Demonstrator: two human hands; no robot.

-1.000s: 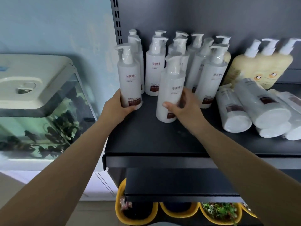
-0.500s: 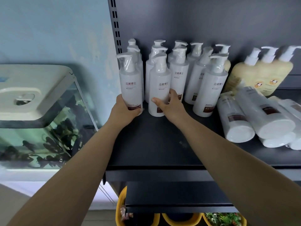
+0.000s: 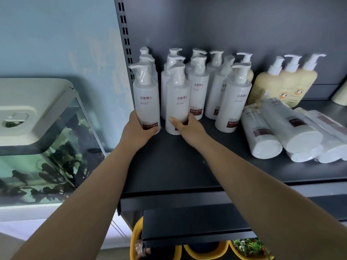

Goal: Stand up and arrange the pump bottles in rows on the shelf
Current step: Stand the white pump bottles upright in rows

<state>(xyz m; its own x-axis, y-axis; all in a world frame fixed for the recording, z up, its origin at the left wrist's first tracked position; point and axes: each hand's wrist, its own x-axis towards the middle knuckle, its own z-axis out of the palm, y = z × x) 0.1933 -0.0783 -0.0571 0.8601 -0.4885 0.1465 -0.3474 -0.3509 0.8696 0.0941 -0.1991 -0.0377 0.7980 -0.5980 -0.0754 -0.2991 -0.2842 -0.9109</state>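
Several white pump bottles stand upright in rows at the back left of the dark shelf [image 3: 169,166]. My left hand [image 3: 138,131] grips the base of the front-left bottle [image 3: 146,96]. My right hand [image 3: 187,126] wraps the base of the bottle beside it [image 3: 177,98], which stands on the shelf close to the left one. Another upright bottle [image 3: 233,102] stands at the front right of the group. Several white bottles [image 3: 277,132] lie on their sides at the right.
Cream-coloured pump bottles [image 3: 285,83] stand at the back right. A fish tank [image 3: 37,147] with a white lid sits left of the shelf upright [image 3: 124,44]. A lower shelf [image 3: 187,228] and yellow pots [image 3: 159,250] are below.
My right hand has slid its bottle left and back, from the open middle of the shelf to right beside the bottle in my left hand. The camera has tilted slightly.
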